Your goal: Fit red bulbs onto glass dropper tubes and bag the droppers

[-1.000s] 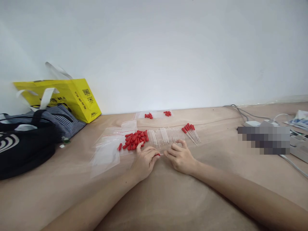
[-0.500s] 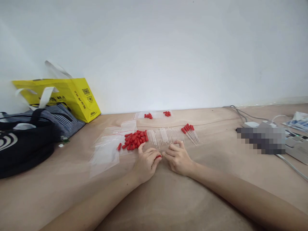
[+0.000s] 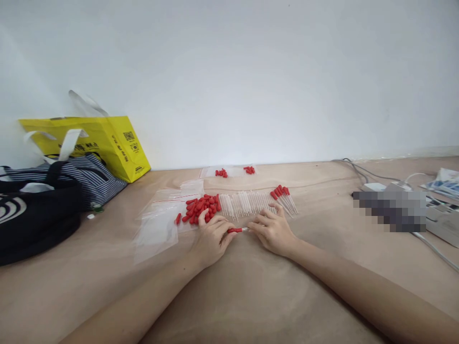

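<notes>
My left hand (image 3: 212, 237) pinches a red rubber dropper bulb (image 3: 234, 230) between thumb and fingertips. A clear glass dropper tube (image 3: 245, 229) extends from the bulb's right end, and the fingers of my right hand (image 3: 274, 230) are closed on its other end, hiding most of it. Just beyond my left hand lies a heap of loose red bulbs (image 3: 201, 206). Rows of thin clear tubes (image 3: 247, 203) lie side by side beyond both hands. Several droppers with red bulbs fitted (image 3: 281, 192) rest side by side at the right end of the rows.
Clear zip bags (image 3: 158, 241) lie flat at the left. Near the wall, another clear bag (image 3: 234, 170) has small red bulbs at both ends. A yellow bag (image 3: 132, 157), a striped bag (image 3: 95, 174) and a black bag (image 3: 50, 210) stand far left. Cables (image 3: 358, 172) and plugs lie right.
My hands have moved slightly apart, the right one toward the right. The red bulb and a short length of glass tube now show between them.
</notes>
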`<act>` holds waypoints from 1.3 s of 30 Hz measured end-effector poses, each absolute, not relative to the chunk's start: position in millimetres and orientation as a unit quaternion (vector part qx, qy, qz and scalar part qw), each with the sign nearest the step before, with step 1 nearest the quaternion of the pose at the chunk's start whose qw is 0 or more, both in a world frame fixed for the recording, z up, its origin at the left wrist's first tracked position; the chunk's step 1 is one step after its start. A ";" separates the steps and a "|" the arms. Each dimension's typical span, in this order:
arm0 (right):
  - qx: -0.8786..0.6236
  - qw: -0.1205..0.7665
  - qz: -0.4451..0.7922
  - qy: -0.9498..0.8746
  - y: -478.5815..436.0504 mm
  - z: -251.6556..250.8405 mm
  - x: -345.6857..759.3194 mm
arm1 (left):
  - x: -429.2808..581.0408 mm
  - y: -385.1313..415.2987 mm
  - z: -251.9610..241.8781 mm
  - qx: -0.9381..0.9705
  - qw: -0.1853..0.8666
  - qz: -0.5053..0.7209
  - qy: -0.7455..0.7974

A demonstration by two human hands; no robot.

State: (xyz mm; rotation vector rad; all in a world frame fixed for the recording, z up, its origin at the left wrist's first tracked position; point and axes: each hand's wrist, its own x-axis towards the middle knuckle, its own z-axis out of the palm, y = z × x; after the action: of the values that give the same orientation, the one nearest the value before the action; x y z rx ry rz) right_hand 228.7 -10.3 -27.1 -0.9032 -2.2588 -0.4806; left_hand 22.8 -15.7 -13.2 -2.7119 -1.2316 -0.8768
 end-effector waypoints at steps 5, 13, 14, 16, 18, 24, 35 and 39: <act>-0.350 0.311 -0.205 -0.859 -9.3 -29.1 227.2 | 23.5 -17.9 -10.8 -0.872 0.030 -0.284 -0.397; -0.392 0.298 -0.198 -0.848 -4.1 -24.2 234.4 | 20.6 -15.7 -9.3 -0.852 0.048 -0.272 -0.445; -0.426 0.303 -0.193 -0.830 0.8 -23.9 240.3 | 18.8 -13.9 -9.8 -0.844 0.055 -0.270 -0.461; -0.522 0.318 -0.178 -0.771 13.4 -24.0 255.5 | 14.5 -9.4 -11.3 -0.826 0.077 -0.269 -0.490; -0.628 0.322 -0.154 -0.691 26.7 -24.9 272.3 | 10.1 -4.2 -13.3 -0.807 0.106 -0.273 -0.514; -0.757 0.218 -0.048 -0.613 44.7 -25.0 294.7 | 3.9 7.3 -17.9 -0.773 0.148 -0.281 -0.549; -0.752 0.204 -0.065 -0.623 40.2 -21.6 276.4 | 4.4 9.3 -18.7 -0.764 0.155 -0.262 -0.568; -0.745 0.178 -0.035 -0.642 40.0 -19.1 267.2 | 4.1 9.2 -17.2 -0.761 0.162 -0.259 -0.573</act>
State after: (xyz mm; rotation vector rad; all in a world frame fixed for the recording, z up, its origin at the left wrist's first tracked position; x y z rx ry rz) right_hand 267.2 40.0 -19.1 -2.1071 -1.8172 -0.0995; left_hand 4.1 9.2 -17.2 -2.1715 -1.6342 -0.7396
